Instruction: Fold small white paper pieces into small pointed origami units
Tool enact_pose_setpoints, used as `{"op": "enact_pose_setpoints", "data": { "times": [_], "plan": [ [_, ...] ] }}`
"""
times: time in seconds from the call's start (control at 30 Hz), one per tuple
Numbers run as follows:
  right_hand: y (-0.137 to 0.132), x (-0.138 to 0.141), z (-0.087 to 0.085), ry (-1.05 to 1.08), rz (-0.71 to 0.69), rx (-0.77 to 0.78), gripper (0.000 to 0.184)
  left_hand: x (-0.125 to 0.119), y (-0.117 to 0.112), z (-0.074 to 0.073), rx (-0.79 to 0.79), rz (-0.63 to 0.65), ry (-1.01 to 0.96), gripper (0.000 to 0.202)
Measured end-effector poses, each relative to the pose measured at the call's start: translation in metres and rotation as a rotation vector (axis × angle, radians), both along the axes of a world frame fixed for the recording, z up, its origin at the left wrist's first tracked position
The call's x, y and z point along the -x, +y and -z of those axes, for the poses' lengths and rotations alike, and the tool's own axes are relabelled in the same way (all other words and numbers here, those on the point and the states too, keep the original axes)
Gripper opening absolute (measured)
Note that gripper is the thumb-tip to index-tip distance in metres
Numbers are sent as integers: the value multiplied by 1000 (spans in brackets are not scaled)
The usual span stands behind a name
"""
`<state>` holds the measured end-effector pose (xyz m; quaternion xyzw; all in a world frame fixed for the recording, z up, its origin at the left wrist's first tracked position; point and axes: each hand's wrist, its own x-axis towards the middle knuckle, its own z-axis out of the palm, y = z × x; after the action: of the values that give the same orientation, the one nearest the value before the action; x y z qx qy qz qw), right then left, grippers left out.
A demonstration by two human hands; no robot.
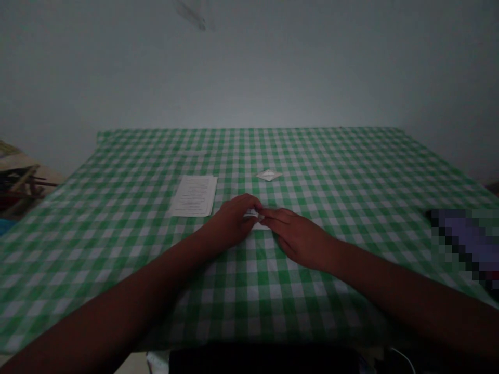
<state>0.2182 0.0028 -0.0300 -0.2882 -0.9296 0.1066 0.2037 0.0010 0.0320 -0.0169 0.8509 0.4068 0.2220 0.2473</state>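
Left hand [232,222] and right hand [296,239] meet near the middle of the counter [351,171], which is covered by a green-and-white checked cloth. Between them sits a small white paper piece [251,214], mostly hidden by the fingers. Its shape is hard to make out. Left hand curls down over it; right fingers [278,221] lie nearly flat, their tips against it. Cannot tell whether either hand is pinching. Just ahead of the hands lies a small folded white paper [268,175]. Ahead of the left hand lies a printed sheet [193,196], its text too small to read. Far right of the hands, a pixelated patch [463,241] hides whatever is there. Beyond the left hand, past the counter edge, dark wooden clutter [23,182] is cut off by the frame. A white cable [401,358] shows below the right forearm.
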Motion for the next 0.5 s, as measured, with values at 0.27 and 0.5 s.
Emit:
{"op": "enact_pose_setpoints", "data": {
  "times": [0.27,0.5],
  "plan": [
    [0,3,1,-7,13,-9,49,2,4,6,34,6,-21,26],
    [1,3,-1,-63,25,1,46,6,5,2,148,-14,-34,30]
  ]
}}
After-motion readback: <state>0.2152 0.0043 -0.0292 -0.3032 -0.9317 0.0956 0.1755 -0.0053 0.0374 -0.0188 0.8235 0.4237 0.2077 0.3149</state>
